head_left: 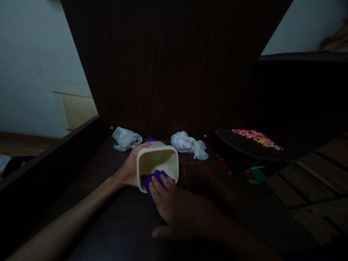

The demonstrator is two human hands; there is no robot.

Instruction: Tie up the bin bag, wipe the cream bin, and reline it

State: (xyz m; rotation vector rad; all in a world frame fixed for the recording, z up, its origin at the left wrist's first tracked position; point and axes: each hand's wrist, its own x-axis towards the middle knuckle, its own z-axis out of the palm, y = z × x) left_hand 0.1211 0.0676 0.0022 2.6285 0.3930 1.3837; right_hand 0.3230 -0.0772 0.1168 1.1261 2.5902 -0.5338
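Observation:
A cream plastic container (pixel 165 159) is tipped with its open mouth toward me on a dark wooden surface (pixel 114 224). My left hand (pixel 132 166) is wrapped around its left side, holding it. A purple cloth (pixel 152 181) lies over the container's near rim and partly inside. My right hand (pixel 174 206) presses the cloth against the rim, fingertips bent onto it and thumb stretched out to the left.
Two crumpled white plastic bags (pixel 126 138) (pixel 190 144) lie behind the container, against a tall dark wooden panel (pixel 168 65). A clear lid with an orange rim (pixel 197 175) lies to the right. A dark tray (pixel 244 148) holds several small colourful beads (pixel 257 137).

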